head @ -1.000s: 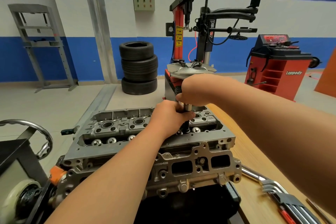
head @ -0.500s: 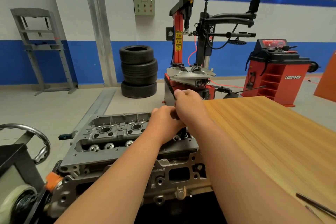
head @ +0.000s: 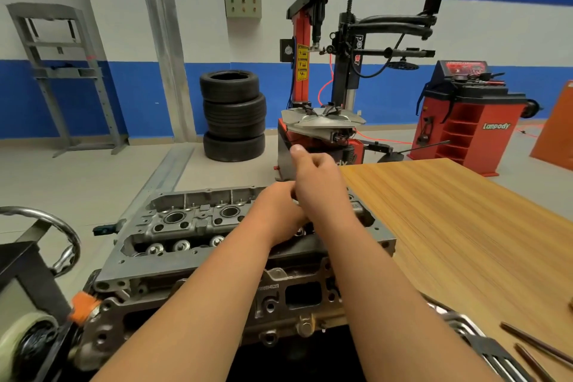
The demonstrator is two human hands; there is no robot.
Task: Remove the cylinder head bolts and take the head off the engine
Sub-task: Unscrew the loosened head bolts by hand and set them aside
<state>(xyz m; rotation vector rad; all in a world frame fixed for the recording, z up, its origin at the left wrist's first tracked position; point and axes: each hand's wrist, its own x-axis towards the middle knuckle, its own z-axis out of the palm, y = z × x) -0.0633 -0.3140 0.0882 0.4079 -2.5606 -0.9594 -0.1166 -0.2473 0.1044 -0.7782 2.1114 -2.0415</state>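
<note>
Near right corner of the tabletop (head: 465, 242): hex key set (head: 483, 347) and thin rods (head: 539, 346). Beside the tabletop's left edge: cylinder head (head: 186, 226), still seated on the engine block (head: 148, 322). Over the head's right end: left hand (head: 279, 211) and right hand (head: 319, 186), touching, fingers curled, right thumb raised; anything gripped hidden, cannot tell. Beyond, on the floor: tyre stack (head: 234, 115), tyre changer (head: 322, 124), wheel balancer (head: 471, 124).
</note>
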